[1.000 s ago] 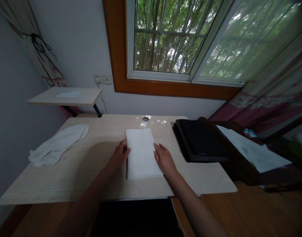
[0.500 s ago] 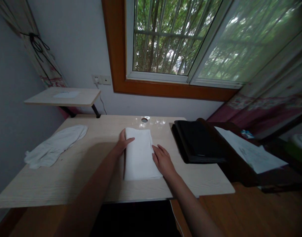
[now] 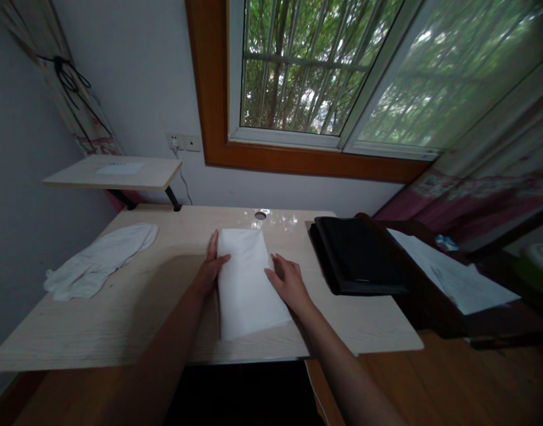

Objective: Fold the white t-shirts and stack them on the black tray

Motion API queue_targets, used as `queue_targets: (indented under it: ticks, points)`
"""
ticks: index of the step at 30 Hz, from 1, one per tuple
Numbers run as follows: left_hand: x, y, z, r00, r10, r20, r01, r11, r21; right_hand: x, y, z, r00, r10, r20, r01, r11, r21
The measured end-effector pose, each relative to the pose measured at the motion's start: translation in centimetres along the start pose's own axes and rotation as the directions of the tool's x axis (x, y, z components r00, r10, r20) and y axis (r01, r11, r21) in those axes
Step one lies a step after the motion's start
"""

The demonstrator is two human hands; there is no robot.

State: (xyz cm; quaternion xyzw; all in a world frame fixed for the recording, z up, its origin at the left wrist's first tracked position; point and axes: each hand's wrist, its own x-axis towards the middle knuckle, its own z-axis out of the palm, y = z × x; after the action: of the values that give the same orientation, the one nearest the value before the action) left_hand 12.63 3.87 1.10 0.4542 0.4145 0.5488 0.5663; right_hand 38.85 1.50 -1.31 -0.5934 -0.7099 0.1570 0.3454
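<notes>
Because the folded cloth [image 3: 251, 290] lies at the middle of the desk [image 3: 378, 328], in front of the person, both of its long edges are within easy reach. Its near end slants slightly. The left hand [image 3: 210, 267] grasps the left edge toward the far end: the thumb lies on top, the other fingers run along the side, their tips partly hidden. This grip probably keeps the layers together. The right hand [image 3: 291, 283] meets the right edge, thumb and forefinger slightly parted and curved; whether they pinch the fabric or merely steady it cannot be told. The loose cloth [image 3: 102, 260] lies to the left and the black case [image 3: 360, 254] to the right, both apart from the hands.
</notes>
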Motion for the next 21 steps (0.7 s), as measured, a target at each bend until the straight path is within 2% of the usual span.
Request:
queue_targets:
  ticks: [4, 7, 8, 10, 12, 14, 17, 21]
  points:
    - [-0.5, 0.6, 0.1, 0.999, -0.032, 0.024, 0.036, 0.979, -0.201, 1.8, -1.6, 1.1, 0.993, 0.114, 0.037, -0.117, 0.991, 0.069]
    - [-0.6, 0.9, -0.1, 0.997, -0.076, 0.029, 0.081, 0.959, -0.271, 2.8, -3.4, 1.2, 0.972, 0.176, 0.156, -0.216, 0.932, 0.291]
    - [-0.7, 1.0, -0.2, 0.995, -0.090, 0.032, 0.095, 0.951, -0.293, 2.9, -3.9, 1.1, 0.955, 0.185, 0.230, -0.268, 0.872, 0.410]
    - [-0.7, 1.2, -0.5, 0.993, -0.110, 0.039, 0.117, 0.935, -0.335, 2.9, -4.7, 0.8, 0.894, 0.140, 0.426, -0.402, 0.670, 0.624]
    - [-0.6, 1.1, -0.9, 0.991, -0.126, 0.051, 0.136, 0.919, -0.370, 2.7, -5.0, 0.4, 0.821, 0.058, 0.569, -0.530, 0.452, 0.718]
    - [-0.5, 1.0, -1.2, 0.987, -0.145, 0.065, 0.159, 0.905, -0.394, 2.3, -5.0, 0.0, 0.792, 0.055, 0.607, -0.592, 0.312, 0.743]
    - [-0.3, 0.6, -1.5, 0.981, -0.174, 0.084, 0.194, 0.892, -0.409, 1.8, -4.9, -0.6, 0.790, 0.091, 0.606, -0.610, 0.219, 0.762]
    - [-0.4, 0.5, -1.6, 0.972, -0.212, 0.103, 0.236, 0.888, -0.396, 1.3, -5.2, -1.0, 0.765, 0.040, 0.642, -0.638, 0.174, 0.750]
